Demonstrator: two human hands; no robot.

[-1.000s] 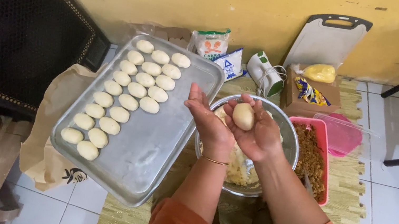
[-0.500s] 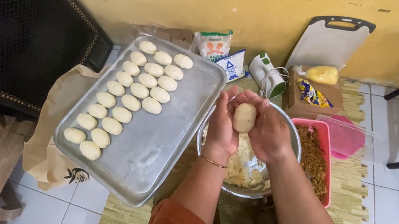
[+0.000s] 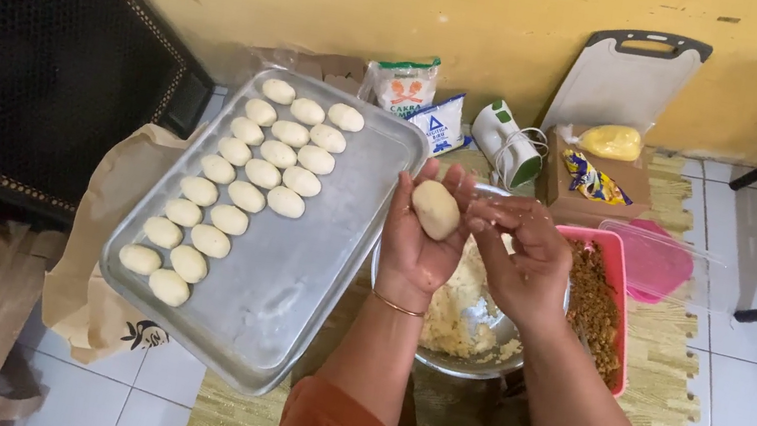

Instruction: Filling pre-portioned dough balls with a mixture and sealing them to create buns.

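dough ball [image 3: 436,209] in left palm [image 3: 420,240]

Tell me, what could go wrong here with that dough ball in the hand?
The dough ball lies loose on the open left hand, above the tray edge; a tilt might roll it off. The right hand is apart from it, so nothing steadies it. The tray sits on a slant over a paper bag, so a bump could shift the shaped pieces.
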